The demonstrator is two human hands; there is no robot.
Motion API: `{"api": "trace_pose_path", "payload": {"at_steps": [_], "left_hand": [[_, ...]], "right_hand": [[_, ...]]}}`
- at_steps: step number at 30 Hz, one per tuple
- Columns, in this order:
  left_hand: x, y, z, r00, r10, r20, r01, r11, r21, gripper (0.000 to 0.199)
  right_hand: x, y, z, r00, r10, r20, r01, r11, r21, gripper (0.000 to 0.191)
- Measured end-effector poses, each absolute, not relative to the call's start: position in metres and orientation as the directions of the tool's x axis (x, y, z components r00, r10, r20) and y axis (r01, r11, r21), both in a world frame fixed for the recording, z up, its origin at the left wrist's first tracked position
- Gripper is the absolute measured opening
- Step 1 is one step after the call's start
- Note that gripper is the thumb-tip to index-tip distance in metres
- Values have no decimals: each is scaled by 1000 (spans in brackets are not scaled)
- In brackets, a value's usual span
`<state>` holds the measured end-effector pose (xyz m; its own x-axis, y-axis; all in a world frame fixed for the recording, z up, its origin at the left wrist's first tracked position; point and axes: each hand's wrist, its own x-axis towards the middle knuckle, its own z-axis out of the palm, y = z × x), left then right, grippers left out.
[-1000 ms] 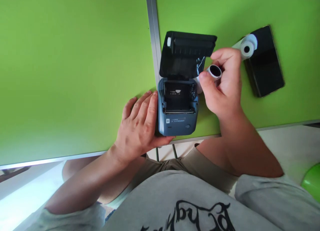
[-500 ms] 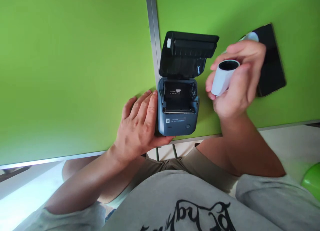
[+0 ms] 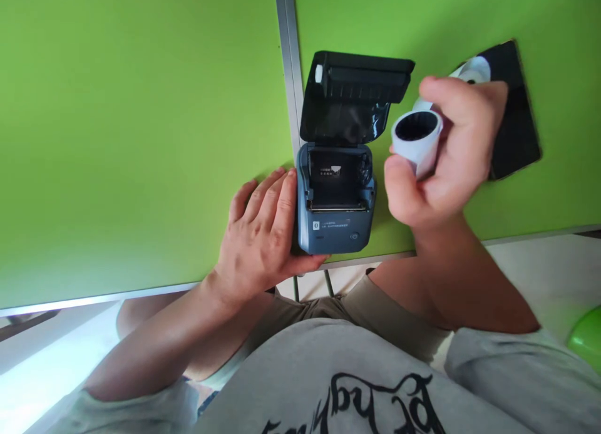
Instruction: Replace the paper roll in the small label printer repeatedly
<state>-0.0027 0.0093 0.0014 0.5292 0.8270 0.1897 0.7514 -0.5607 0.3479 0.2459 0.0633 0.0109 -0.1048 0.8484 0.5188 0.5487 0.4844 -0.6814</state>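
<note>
A dark blue-grey label printer [image 3: 335,238] lies near the table's front edge, its black lid [image 3: 347,118] swung up away from me. Its paper bay is empty apart from a printed label on the floor of it. My left hand [image 3: 263,230] braces the printer, fingers along its left side and thumb across its front edge. To the right of the bay, my right hand [image 3: 453,152] is closed around a white paper roll [image 3: 417,149], raised above the table. The roll tilts so that its dark hollow core faces me; my fingers hide part of its side.
Beyond my right hand, a second white roll [image 3: 477,69] sits by a black tablet or phone [image 3: 519,121], partly covered by the hand. A grey metal strip [image 3: 288,64] crosses the green table [image 3: 141,108]. My legs are under the front edge.
My right hand has turned the paper roll so its open end faces me more, and the thumb has shifted to the roll's near left side. My left hand stays on the printer.
</note>
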Motion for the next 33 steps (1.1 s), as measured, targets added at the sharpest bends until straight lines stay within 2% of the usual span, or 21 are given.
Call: {"api": "trace_pose_path", "payload": {"at_steps": [2,4,10,14,17,21,26,33], "left_hand": [[-2,9,2,530,826,190,751,-562,347,108],[-2,9,2,532,824,193,751,-565,341,105],[-2,9,3,534,824,189,757,-566,328,103],[-2,9,2,539,820,193,753,-571,326,105],[-3,9,2,530,826,193,754,-563,339,104],[-3,9,2,524,832,183,758,-554,345,106],[-3,9,2,531,827,187,756,-561,336,106],[-3,9,2,531,828,181,756,-560,341,104]], "right_hand": [[238,62,17,-158,734,661,565,616,-549,50],[230,61,20,-241,677,696,497,702,-510,52],[222,57,21,-307,760,572,524,637,-565,26],[225,60,22,-377,785,492,500,620,-605,17],[226,60,23,-379,812,444,499,584,-640,15],[224,57,24,-356,797,487,466,604,-647,16],[222,55,23,-300,809,506,535,582,-612,16],[223,60,20,-305,803,511,479,593,-647,17]]}}
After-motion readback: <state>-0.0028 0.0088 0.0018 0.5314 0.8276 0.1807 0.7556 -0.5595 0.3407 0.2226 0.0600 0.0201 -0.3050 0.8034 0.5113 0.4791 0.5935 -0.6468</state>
